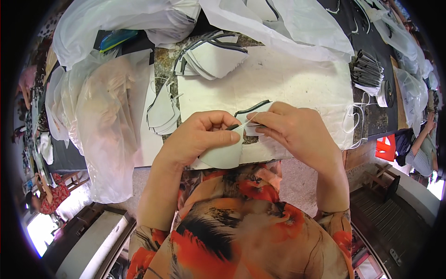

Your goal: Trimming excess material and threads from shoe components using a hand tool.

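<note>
My left hand (197, 137) is closed on a curved white panel (223, 156) with a black edge strip, thumb and fingers pinching its upper corner. A thin white thread (251, 118) runs from that corner to my right hand (299, 130), whose fingers are pinched round it. Something small and dark shows under the right fingertips; I cannot make out what it is. Just behind the hands, another white piece with a black edge (255, 108) lies partly covered by the right hand.
A fanned pile of black-edged white panels (216, 60) lies farther back on a pale sheet (297, 74). Several white panels (162, 116) sit at left, beside a filled plastic bag (104, 111). At right are loose white cord (355, 118) and a bundled stack of pieces (368, 72).
</note>
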`<state>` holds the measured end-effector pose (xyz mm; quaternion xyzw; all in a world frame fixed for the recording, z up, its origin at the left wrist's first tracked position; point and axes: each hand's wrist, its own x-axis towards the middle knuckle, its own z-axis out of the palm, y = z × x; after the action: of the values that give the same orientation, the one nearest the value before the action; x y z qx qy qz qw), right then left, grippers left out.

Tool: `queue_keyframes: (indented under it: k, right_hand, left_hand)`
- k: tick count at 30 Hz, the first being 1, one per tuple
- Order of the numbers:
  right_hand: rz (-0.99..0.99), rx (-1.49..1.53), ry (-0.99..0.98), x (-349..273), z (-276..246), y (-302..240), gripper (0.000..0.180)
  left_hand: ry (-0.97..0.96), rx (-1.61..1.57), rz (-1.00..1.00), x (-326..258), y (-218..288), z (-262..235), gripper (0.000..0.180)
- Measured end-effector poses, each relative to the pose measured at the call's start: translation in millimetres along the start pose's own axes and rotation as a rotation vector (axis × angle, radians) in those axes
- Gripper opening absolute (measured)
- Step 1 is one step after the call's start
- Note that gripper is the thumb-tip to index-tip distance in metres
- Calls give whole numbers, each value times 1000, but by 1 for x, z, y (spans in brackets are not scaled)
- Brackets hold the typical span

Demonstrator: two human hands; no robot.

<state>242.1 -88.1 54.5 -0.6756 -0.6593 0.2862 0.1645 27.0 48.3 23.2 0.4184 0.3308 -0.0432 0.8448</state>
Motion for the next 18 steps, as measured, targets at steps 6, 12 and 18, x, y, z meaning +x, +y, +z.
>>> queue_keyframes:
  k: [6,12,18]
  right_hand:
    - [18,179,5,1,4,2,30]
    - [110,503,5,0,13,5,34]
    - [252,814,29,-2,21,4,41]
  left_hand:
    - [42,47,83,2,-6,8,28]
    - [81,21,142,3,-17,14,33]
    - [62,-40,153,5,-15,20,33]
